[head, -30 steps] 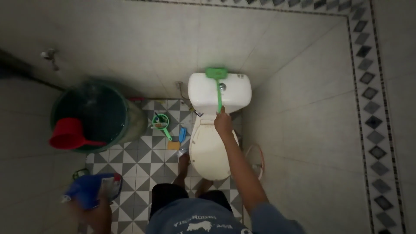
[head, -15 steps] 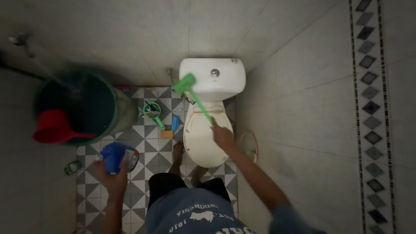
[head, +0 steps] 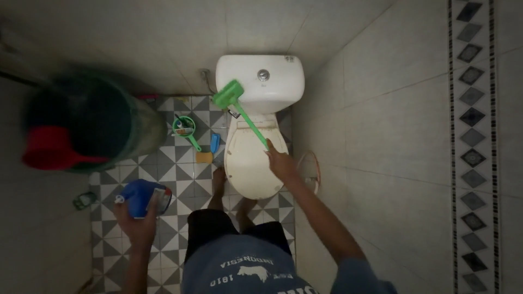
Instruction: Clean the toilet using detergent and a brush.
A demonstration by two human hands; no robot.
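Note:
My right hand (head: 280,162) grips the handle of a green long-handled brush (head: 239,111). Its green head rests against the left front corner of the white cistern (head: 267,81). Below it is the white toilet (head: 248,163) with its lid down; my hand hovers over the lid's right side. My left hand (head: 137,220) holds a blue bottle (head: 140,197) with a white label, raised over the tiled floor to the left of my legs.
A large dark green water barrel (head: 92,122) with a red dipper (head: 52,148) on its rim stands at left. A small green scoop (head: 186,129), a blue item (head: 214,142) and a yellow sponge (head: 204,157) lie on the patterned floor (head: 163,169). Tiled walls close in at right.
The brush head has come off the cistern top and swung down to its left front corner. My left hand has raised the blue bottle. The view has shifted.

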